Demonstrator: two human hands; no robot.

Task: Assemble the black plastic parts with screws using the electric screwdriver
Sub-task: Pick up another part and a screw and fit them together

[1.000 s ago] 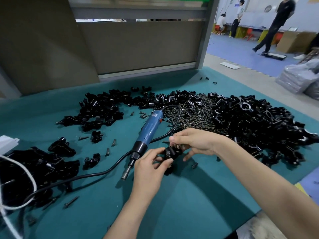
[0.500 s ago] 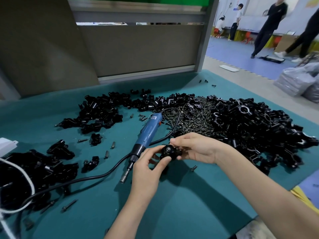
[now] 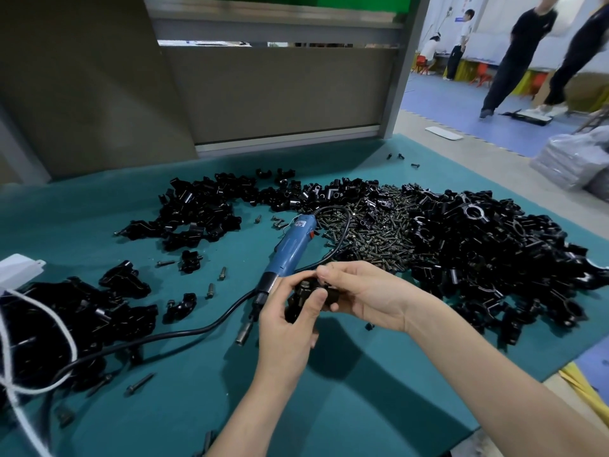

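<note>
Both hands hold one black plastic part [image 3: 304, 296] just above the teal table mat [image 3: 362, 407]. My left hand [image 3: 288, 328] grips it from below, thumb pressed on its top. My right hand [image 3: 365, 293] pinches it from the right with its fingertips. The blue electric screwdriver [image 3: 290, 249] lies on the mat just left of my hands, bit end toward me, cord looping off to the left. A heap of dark screws [image 3: 372, 232] lies behind my hands. A big pile of black parts [image 3: 487, 252] fills the right side.
More black parts lie in a pile at the back left [image 3: 197, 212] and another at the near left [image 3: 66, 321], with a white cord [image 3: 19, 374] across it. Loose screws [image 3: 140, 384] dot the mat. Grey partition panels [image 3: 273, 94] stand behind. People walk at the far right [image 3: 514, 54].
Both hands have turned the black part between them and drawn it slightly nearer; my left thumb now presses on top of it. The screwdriver has not moved.
</note>
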